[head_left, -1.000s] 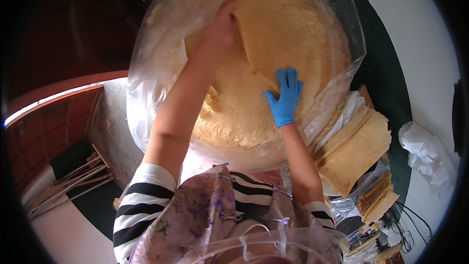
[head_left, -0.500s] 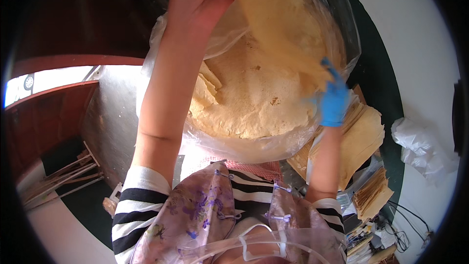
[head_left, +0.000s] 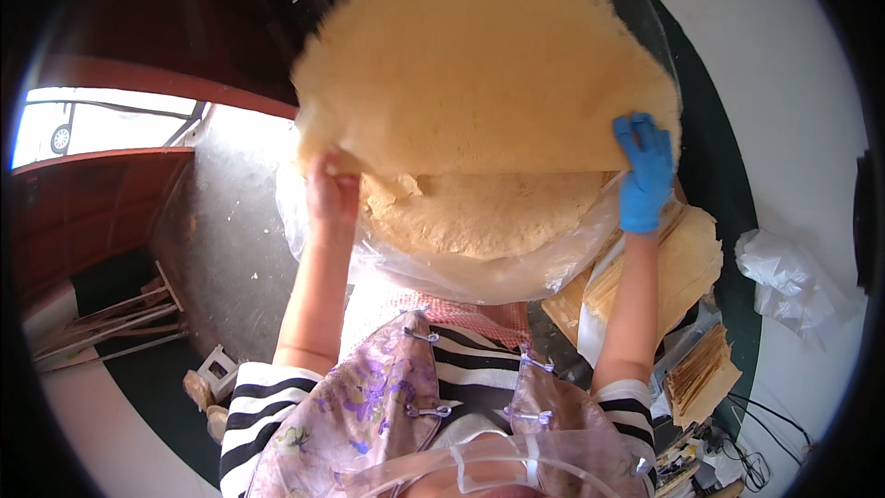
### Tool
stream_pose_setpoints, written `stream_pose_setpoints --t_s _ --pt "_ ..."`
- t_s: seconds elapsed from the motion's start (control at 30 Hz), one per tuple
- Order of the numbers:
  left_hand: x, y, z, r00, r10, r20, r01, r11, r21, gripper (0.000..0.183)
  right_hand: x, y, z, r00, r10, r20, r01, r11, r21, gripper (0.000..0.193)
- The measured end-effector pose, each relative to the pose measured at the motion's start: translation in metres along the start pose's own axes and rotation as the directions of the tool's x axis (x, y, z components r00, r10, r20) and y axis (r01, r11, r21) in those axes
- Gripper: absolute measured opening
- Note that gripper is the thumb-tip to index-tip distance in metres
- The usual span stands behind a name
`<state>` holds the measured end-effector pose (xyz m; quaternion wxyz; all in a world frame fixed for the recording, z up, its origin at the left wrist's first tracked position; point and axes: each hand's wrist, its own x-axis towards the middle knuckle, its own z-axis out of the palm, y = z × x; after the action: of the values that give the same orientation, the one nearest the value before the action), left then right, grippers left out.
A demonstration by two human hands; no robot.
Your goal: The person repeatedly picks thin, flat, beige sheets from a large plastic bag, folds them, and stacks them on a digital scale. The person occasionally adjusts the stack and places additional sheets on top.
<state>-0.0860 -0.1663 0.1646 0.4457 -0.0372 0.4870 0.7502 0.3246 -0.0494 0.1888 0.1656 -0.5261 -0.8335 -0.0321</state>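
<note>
— As you stand closer, where is the broad tan sheet (head_left: 489, 55)?

— Held over the round tan stack (head_left: 489, 212), hiding its far part from me. Near edge nearly straight between the hands; far margin ragged, slightly blurred.

— Hands?

— Left hand (head_left: 332, 195), bare: fingers clamped on the near left corner. Right hand (head_left: 647, 171), in a blue glove (head_left: 645, 207): clamped on the near right edge, fingers on top, thumb out of sight.

— Condition of the stack?

— Sits in a clear plastic bag (head_left: 461, 284), crumpled along the near side. Torn flap (head_left: 396, 186) on the stack's left, near the left hand.

— Surroundings?

— Folded sheets (head_left: 687, 263) beside the right forearm (head_left: 638, 314); white plastic bag (head_left: 797, 281) farther right, well apart. Red checked cloth (head_left: 502, 316) at the clear bag's near side.
</note>
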Motion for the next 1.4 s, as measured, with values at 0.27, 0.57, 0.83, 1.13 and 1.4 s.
stream_pose_setpoints --t_s 0.27,0.57,0.83,1.13,1.4 --pt "-0.035 -0.069 -0.115 0.990 -0.007 -0.141 0.068 0.899 0.432 0.040 -0.064 -0.093 0.113 0.938 -0.052 0.342 0.063 0.998 -0.021 0.066" --pt "-0.096 -0.078 -0.052 0.828 0.256 0.498 -0.556 0.487 0.673 0.071 -0.073 -0.266 0.133 0.943 -0.073 0.326 -0.249 0.496 0.832 0.092" --pt "-0.032 -0.004 -0.023 0.630 0.200 0.751 -0.752 -0.086 0.654 0.039 -0.026 -0.109 0.108 0.973 0.203 0.110 -0.231 0.864 0.448 0.084" --pt "0.010 0.017 -0.041 0.902 -0.345 0.258 -0.330 -0.167 0.929 0.063 0.027 -0.005 0.130 0.842 0.405 0.355 -0.503 0.828 0.248 0.074" --pt "0.000 0.041 -0.073 0.857 -0.493 0.149 0.095 0.435 0.895 0.050 0.026 0.045 0.145 0.875 0.376 0.304 -0.482 0.735 0.477 0.056"
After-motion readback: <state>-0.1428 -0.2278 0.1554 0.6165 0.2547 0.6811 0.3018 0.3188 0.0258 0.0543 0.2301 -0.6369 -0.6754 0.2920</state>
